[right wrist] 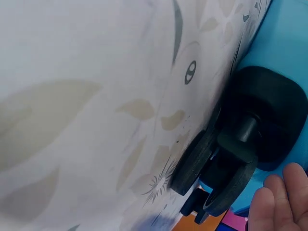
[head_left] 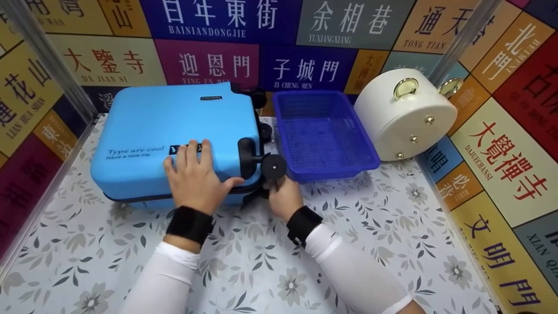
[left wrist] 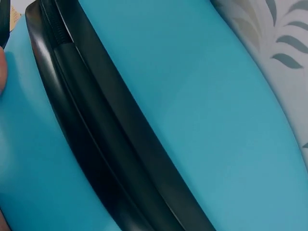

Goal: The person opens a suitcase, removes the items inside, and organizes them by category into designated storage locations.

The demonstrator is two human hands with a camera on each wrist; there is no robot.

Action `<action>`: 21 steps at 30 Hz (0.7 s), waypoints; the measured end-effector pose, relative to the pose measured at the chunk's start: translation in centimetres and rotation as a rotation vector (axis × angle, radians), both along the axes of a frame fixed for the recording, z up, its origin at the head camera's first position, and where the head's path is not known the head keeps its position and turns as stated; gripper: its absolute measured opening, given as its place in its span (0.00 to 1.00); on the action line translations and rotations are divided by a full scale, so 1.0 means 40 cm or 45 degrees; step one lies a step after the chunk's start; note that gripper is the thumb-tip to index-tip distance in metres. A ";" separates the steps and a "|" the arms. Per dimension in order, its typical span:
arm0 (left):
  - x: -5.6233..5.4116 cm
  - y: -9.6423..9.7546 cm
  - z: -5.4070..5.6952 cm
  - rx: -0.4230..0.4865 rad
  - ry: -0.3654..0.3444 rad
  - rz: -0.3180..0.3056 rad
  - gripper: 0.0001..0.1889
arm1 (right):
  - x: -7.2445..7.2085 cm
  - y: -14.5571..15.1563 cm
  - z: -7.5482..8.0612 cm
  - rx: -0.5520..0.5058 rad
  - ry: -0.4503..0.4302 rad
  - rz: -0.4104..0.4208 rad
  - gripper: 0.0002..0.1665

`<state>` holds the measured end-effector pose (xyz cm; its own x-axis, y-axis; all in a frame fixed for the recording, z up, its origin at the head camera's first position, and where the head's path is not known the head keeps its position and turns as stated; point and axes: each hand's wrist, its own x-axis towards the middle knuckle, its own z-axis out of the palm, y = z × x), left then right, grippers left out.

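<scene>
A light blue suitcase [head_left: 174,117] with black trim lies flat, its wheeled end facing right. My left hand [head_left: 194,179] rests on its upper shell near the front edge, fingers spread over a small dark label and thumb toward the corner. In the left wrist view, the black zipper band [left wrist: 115,120] runs along the suitcase's side. My right hand [head_left: 285,198] is at the wheeled end, just below a black caster wheel [head_left: 273,167], its fingers partly hidden there. The right wrist view shows its fingers [right wrist: 274,204] extended beside the blue shell and lower double wheel [right wrist: 216,168].
A blue-purple plastic basket [head_left: 370,165] stands right of the suitcase wheels. Beyond it, a white rounded case [head_left: 392,117] with gold fittings leans by the right wall. Floral cloth [head_left: 244,279] covers the table, and printed panels [head_left: 209,61] wall the back and sides.
</scene>
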<state>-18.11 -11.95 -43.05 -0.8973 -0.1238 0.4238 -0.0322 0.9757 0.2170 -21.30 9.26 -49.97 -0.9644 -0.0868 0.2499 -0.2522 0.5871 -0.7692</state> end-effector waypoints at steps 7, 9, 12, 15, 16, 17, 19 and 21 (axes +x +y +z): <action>-0.003 0.024 -0.003 -0.015 0.025 0.047 0.66 | 0.002 0.011 0.007 0.031 0.027 0.009 0.09; -0.004 0.031 -0.002 -0.018 0.025 0.061 0.66 | 0.002 0.014 0.010 0.044 0.023 0.007 0.09; -0.004 0.041 -0.003 -0.013 0.016 0.078 0.67 | 0.000 0.021 0.012 0.057 0.021 0.009 0.09; -0.004 0.039 -0.002 0.006 0.001 0.045 0.67 | -0.004 0.029 0.011 0.046 -0.003 0.021 0.10; -0.005 0.034 -0.001 0.015 -0.002 0.023 0.66 | -0.005 0.032 0.010 0.042 -0.008 0.028 0.10; -0.005 0.028 0.000 0.023 -0.003 -0.002 0.66 | -0.006 0.034 0.010 0.039 -0.017 0.035 0.10; -0.006 0.013 0.003 0.024 -0.005 -0.043 0.64 | -0.004 0.035 0.012 0.052 -0.027 0.043 0.10; -0.009 0.002 0.005 0.019 0.002 -0.066 0.63 | 0.004 0.032 0.015 0.078 -0.011 0.045 0.11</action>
<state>-18.45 -11.89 -42.85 -0.9018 -0.0838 0.4239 0.0186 0.9726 0.2319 -21.15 10.55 -49.35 -0.9625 -0.1359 0.2348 -0.2672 0.6242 -0.7342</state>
